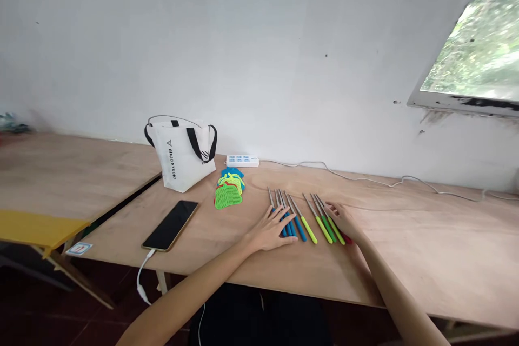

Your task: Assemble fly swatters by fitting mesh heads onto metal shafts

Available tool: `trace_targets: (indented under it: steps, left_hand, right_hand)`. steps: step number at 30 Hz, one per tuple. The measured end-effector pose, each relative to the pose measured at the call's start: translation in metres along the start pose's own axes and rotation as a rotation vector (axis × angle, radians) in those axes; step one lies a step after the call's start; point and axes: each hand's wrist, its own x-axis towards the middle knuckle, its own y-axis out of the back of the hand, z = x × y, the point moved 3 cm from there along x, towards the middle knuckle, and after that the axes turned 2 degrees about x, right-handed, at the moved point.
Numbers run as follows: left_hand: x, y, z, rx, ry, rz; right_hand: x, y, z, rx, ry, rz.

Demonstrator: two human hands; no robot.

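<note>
Right of the soft-sided white bag and nearer the person, slim metal rods with smooth blue, yellow-green, green and red handles lie in a row on the wood-grained desk. The left hand lies with fingers spread over the blue handles, while the right hand is at the row's end farthest from the bag, by the red; whether it pinches anything I cannot tell. Just right of the bag, flat, perforated mesh pieces overlap, and in front of it lies a glossy black phone.
</note>
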Motion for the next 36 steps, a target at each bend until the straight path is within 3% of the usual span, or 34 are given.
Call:
trace_targets:
  steps: [4, 7, 13, 18, 26, 30, 36]
  left_hand:
    - [0.001, -0.003, -0.003, 0.022, -0.046, 0.025]
    - [0.01, -0.008, 0.002, 0.045, -0.075, 0.011]
    - [0.039, -0.017, 0.023, 0.056, -0.159, 0.012]
    - [0.042, -0.017, 0.025, 0.019, -0.14, 0.093]
    - [0.04, -0.019, 0.021, -0.008, -0.077, 0.032]
    - [0.039, -0.02, 0.02, -0.001, -0.08, 0.043]
    - [0.04, -0.021, 0.016, -0.049, -0.068, 0.083]
  right_hand:
    - [-0.04, 0.009, 0.004, 0.011, 0.053, -0.004]
    - [-0.057, 0.002, 0.004, 0.045, 0.079, 0.012]
    - [-0.068, -0.029, -0.025, 0.071, 0.183, 0.021]
    - [-0.084, -0.038, -0.05, -0.006, 0.217, -0.029]
    - [-0.092, -0.042, -0.055, 0.081, 0.202, 0.041]
    - [-0.096, -0.042, -0.057, -0.086, 0.147, 0.12]
    - [-0.1, -0.042, -0.059, -0.242, 0.131, 0.109]
